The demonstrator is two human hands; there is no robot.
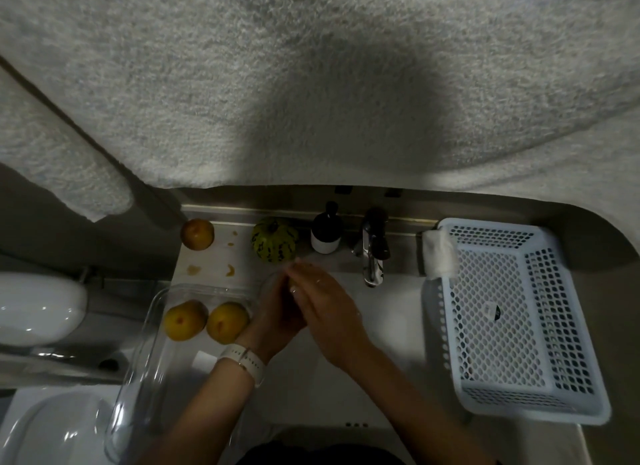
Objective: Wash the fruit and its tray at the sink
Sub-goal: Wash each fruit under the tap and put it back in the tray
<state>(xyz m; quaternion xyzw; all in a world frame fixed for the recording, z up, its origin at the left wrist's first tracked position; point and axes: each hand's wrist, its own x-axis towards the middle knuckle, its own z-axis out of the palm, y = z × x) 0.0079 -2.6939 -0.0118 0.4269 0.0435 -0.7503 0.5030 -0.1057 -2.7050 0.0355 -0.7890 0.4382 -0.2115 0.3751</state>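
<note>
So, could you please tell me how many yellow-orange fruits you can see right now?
3 in plain view: two side by side in the clear tray, the left one and the right one, and one on the counter's back left corner. The clasped hands may hide another.

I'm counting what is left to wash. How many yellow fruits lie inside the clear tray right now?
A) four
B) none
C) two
C: two yellow fruits lie side by side in the clear tray; a third fruit sits outside it on the ledge behind.
</note>
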